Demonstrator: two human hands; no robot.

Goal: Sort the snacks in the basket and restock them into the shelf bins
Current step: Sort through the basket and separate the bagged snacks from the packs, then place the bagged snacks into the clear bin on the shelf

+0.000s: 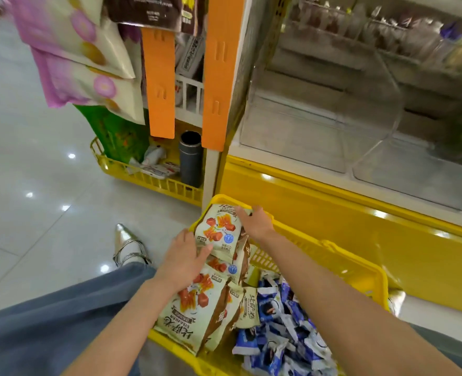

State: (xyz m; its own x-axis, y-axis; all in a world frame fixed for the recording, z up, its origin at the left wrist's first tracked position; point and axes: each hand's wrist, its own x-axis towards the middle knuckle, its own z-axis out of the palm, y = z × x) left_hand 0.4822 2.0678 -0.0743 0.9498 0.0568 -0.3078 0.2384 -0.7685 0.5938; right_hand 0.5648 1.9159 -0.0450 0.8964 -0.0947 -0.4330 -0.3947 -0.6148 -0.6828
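Looked down into a yellow basket (333,246) packed with snacks. Left hand (182,257) lay flat on the stack of cream snack bags, fingers (203,251) spread loosely and resting on the lower edge of the top cream bag (219,232). Right hand (255,222) reached over the far end of that same bag, fingers curled down onto its top corner; couldn't tell if actually pinching it. Bag between the two sets of fingers showed red cubes and orange sticks plus a blue round badge, Chinese print too small to read. Nearer bag (194,313), below the left wrist, printed upside down with big Chinese characters and something like "BISAJUAN", only half legible. Right of the fingers, deeper in the basket, a heap of small blue-and-white packets (284,335), logo too blurry to name. Beyond the fingertips, clear shelf bins (319,126) sat above a yellow base, blurred. Up left of the fingers hung purple-and-cream bags (72,50), and a dark pack reading "FLAVOR".
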